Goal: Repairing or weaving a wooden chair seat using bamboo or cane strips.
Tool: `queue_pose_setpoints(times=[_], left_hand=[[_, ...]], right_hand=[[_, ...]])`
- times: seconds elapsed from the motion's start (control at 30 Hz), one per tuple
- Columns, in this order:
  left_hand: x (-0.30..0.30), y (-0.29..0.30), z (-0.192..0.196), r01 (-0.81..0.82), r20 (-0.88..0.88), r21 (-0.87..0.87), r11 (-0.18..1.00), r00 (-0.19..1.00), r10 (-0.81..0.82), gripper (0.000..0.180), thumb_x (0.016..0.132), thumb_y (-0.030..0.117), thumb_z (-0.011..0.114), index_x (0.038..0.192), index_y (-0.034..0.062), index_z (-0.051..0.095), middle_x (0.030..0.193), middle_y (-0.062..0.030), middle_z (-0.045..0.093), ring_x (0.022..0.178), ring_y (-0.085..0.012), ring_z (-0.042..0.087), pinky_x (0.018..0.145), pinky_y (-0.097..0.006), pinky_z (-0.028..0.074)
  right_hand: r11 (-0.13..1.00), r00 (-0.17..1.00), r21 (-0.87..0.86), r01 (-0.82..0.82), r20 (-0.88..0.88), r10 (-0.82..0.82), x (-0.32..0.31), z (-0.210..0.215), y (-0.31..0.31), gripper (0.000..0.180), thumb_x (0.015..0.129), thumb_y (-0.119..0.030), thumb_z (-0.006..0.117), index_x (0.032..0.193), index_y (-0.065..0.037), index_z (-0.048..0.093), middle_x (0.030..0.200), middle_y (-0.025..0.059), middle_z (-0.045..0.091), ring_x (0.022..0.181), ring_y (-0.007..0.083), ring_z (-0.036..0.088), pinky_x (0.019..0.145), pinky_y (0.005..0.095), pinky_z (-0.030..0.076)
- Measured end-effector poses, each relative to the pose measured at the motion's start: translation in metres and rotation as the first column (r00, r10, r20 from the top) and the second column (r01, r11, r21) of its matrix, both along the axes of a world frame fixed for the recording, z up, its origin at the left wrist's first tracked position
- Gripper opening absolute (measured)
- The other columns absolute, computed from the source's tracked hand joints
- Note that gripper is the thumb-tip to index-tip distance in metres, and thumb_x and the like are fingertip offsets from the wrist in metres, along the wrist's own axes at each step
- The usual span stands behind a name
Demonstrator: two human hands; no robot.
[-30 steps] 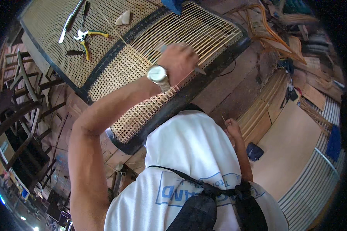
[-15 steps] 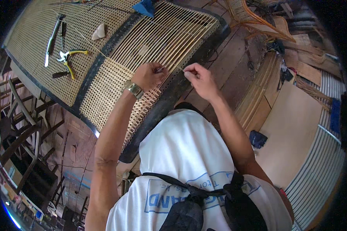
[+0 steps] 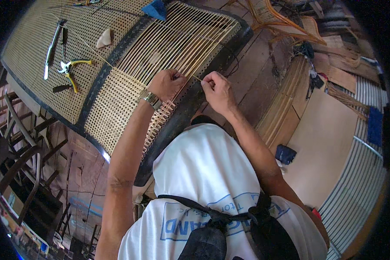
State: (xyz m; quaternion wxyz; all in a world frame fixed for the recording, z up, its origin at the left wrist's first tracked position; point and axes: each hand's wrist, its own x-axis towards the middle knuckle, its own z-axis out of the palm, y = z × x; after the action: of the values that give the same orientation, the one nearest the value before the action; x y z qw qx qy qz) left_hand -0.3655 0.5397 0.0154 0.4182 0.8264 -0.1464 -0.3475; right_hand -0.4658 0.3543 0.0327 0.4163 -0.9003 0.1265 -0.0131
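A dark-framed panel [image 3: 148, 169] stretches away in front of me, its near section part woven cane mesh [image 3: 112, 97] and part parallel cane strands [image 3: 177, 37]. My left hand [image 3: 165, 85], with a metal watch at the wrist, rests curled over the edge of the weave near the right rail. Its fingertips are closed by the strands; what they grip is hidden. Just right of the rail, my right hand [image 3: 219, 90] pinches a thin cane strand [image 3: 196, 78] between thumb and forefinger. That strand spans the short gap toward my left hand.
Pruning shears [image 3: 69, 69] with yellow handles, a knife-like tool [image 3: 52, 52] and a pale wedge-shaped piece [image 3: 103, 39] lie on the far mesh. A blue block [image 3: 155, 9] sits on the frame. Dark chair frames [image 3: 34, 151] stand left; a rattan chair [image 3: 281, 19] stands far right.
My right hand has moved slightly left and down, and the strand it pinches shows more plainly. My left hand stays at the weave's edge. The whole view has shifted a little.
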Motion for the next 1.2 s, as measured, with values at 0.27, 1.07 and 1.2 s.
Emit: queue_pose_setpoints(times=[0.27,1.07,1.2], left_hand=[[-0.006,0.002,-0.016,-0.012,0.157,-0.091,0.996,0.987,0.026,0.026,0.083,0.030,0.064,0.088,0.0057,0.072,0.069,-0.0168,0.066,0.062,-0.0297,0.064,0.060,-0.041,0.050],[0.003,-0.001,-0.015,0.002,0.263,0.077,0.997,0.964,-0.022,0.032,0.084,0.032,0.060,0.083,0.0015,0.069,0.074,-0.0226,0.065,0.069,-0.0370,0.064,0.065,-0.046,0.050],[0.001,0.003,-0.013,-0.042,0.193,-0.104,0.994,0.979,0.061,0.030,0.084,0.029,0.059,0.083,0.0007,0.068,0.074,-0.0227,0.065,0.069,-0.0366,0.065,0.065,-0.045,0.051]], right_hand=[[0.989,0.994,-0.130,-0.076,0.068,0.086,0.012,-0.001,0.007,0.013,0.086,-0.012,0.064,0.090,0.000,0.060,0.082,0.0140,0.063,0.073,0.0260,0.063,0.065,0.0365,0.051],[0.982,0.987,-0.111,-0.152,0.043,0.157,0.021,-0.001,0.000,0.012,0.085,-0.011,0.062,0.086,-0.001,0.058,0.080,0.0135,0.062,0.070,0.0285,0.061,0.064,0.0381,0.049],[0.978,0.986,-0.129,-0.164,0.006,0.166,0.025,0.005,0.007,0.011,0.083,-0.010,0.063,0.087,-0.001,0.058,0.080,0.0141,0.062,0.072,0.0290,0.062,0.065,0.0385,0.049]])
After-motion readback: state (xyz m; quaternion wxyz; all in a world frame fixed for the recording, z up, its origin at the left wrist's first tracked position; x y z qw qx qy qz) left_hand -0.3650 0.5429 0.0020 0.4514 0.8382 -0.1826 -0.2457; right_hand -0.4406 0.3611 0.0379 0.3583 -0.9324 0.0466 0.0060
